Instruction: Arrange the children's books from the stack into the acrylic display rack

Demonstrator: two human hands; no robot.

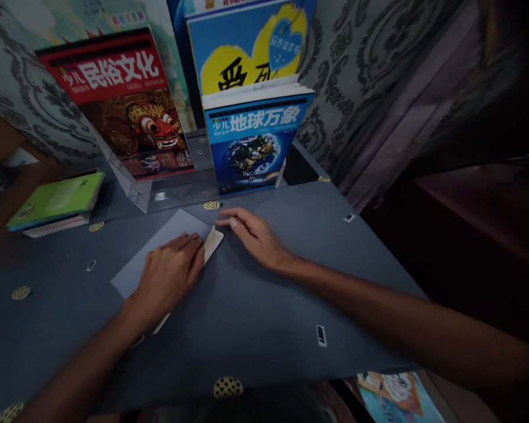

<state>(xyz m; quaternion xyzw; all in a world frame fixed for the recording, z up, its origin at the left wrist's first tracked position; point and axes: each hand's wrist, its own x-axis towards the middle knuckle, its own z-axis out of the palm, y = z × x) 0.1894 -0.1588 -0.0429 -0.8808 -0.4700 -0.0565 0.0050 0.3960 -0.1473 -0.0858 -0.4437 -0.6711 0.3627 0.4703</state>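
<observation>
A pale sheet of paper [147, 252] lies at a slant on the grey-blue tablecloth, with a whitish raised flap along its right edge. My left hand [170, 270] lies over the paper and the flap, palm down, its fingers stretched forward and covering part of both. Just right of the flap's top corner, my right hand [255, 238] hovers or rests with its index finger extended toward that corner. Nothing shows between its fingers, which are apart.
Behind the hands, a clear acrylic stand [171, 197] holds a red book [123, 106] and a blue book [255, 147]. Green-topped books [59, 200] are stacked at the left. A dark flat object [300, 166] lies behind the blue book. Another colourful book [397, 396] shows below the table's front edge.
</observation>
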